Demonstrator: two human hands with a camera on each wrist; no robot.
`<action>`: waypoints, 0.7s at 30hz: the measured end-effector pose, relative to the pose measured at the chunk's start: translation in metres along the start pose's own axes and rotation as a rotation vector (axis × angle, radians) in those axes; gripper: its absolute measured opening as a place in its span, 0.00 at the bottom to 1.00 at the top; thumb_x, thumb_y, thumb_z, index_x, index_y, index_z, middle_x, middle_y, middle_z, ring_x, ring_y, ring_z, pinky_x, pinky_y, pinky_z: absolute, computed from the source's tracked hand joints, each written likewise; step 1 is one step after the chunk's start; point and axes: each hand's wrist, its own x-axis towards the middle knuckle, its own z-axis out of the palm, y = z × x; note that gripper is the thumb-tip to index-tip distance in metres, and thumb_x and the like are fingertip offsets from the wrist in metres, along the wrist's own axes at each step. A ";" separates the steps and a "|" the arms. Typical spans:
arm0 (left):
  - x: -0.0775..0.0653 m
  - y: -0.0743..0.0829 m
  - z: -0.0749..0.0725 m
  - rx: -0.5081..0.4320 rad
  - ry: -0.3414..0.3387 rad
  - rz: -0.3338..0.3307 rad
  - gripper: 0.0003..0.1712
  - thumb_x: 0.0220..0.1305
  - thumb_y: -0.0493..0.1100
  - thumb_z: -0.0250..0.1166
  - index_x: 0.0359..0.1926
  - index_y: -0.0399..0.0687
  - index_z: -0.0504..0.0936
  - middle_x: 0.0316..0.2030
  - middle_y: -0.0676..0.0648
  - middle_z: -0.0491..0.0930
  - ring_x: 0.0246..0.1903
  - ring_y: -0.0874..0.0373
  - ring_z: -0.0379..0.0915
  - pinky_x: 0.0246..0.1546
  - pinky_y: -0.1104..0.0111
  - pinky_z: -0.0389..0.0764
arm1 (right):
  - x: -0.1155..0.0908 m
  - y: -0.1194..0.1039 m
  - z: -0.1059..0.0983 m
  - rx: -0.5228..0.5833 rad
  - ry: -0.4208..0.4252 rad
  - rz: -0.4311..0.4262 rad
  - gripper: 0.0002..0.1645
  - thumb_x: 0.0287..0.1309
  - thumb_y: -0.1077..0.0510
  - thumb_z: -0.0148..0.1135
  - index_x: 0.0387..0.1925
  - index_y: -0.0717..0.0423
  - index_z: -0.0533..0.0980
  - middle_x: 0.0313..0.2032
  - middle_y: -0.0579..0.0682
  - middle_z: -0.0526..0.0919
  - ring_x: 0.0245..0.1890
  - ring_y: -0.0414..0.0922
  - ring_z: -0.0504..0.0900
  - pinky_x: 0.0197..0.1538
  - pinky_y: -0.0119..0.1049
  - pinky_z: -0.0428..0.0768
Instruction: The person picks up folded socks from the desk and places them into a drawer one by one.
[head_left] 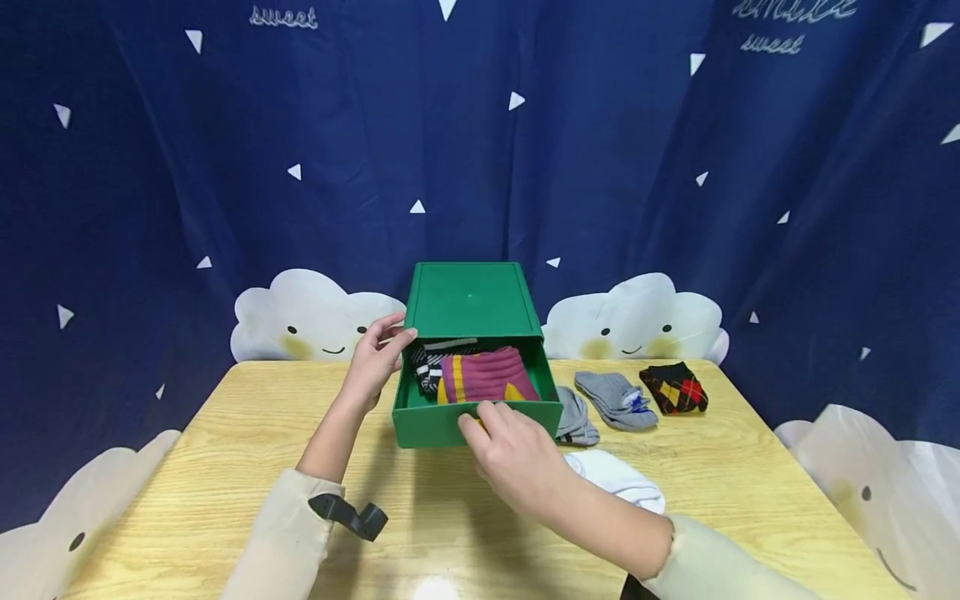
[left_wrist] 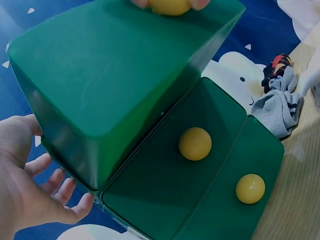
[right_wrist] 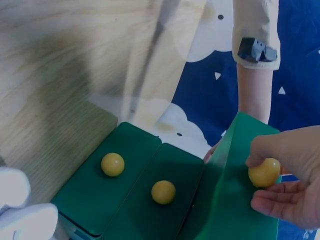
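Note:
A small green drawer cabinet stands on the table with its top drawer pulled out. Inside that drawer lie a purple sock with yellow bands and a black-and-white patterned sock. My right hand pinches the drawer's round yellow knob between thumb and fingers. My left hand is at the cabinet's left side near the front edge, fingers spread and loosely bent. Two lower drawers, with a middle knob and a bottom knob, are closed.
Right of the cabinet lie grey socks, another grey pair with a blue-and-white detail, and a black, red and yellow argyle pair. White socks lie nearer, partly behind my right forearm. A dark blue curtain hangs behind the table.

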 end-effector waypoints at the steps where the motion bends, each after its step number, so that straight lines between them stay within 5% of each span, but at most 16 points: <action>1: 0.000 0.000 0.000 -0.001 -0.002 -0.001 0.29 0.66 0.47 0.56 0.67 0.51 0.62 0.61 0.42 0.64 0.56 0.51 0.62 0.50 0.62 0.70 | 0.001 0.002 0.001 0.005 -0.003 0.004 0.17 0.40 0.63 0.68 0.38 0.58 0.76 0.28 0.49 0.72 0.24 0.42 0.71 0.27 0.30 0.75; 13: 0.000 0.000 0.000 -0.001 0.004 0.004 0.29 0.66 0.46 0.56 0.67 0.49 0.63 0.59 0.43 0.65 0.47 0.58 0.64 0.37 0.73 0.70 | 0.013 0.012 0.016 0.067 -0.075 0.080 0.18 0.39 0.63 0.68 0.37 0.56 0.75 0.27 0.47 0.68 0.23 0.41 0.67 0.24 0.28 0.70; 21: 0.001 0.001 -0.001 -0.012 -0.008 -0.012 0.29 0.66 0.46 0.55 0.66 0.48 0.62 0.60 0.41 0.63 0.52 0.55 0.63 0.42 0.69 0.69 | 0.017 0.018 0.020 0.095 -0.089 0.118 0.19 0.36 0.64 0.71 0.35 0.55 0.74 0.27 0.46 0.67 0.24 0.41 0.68 0.25 0.29 0.71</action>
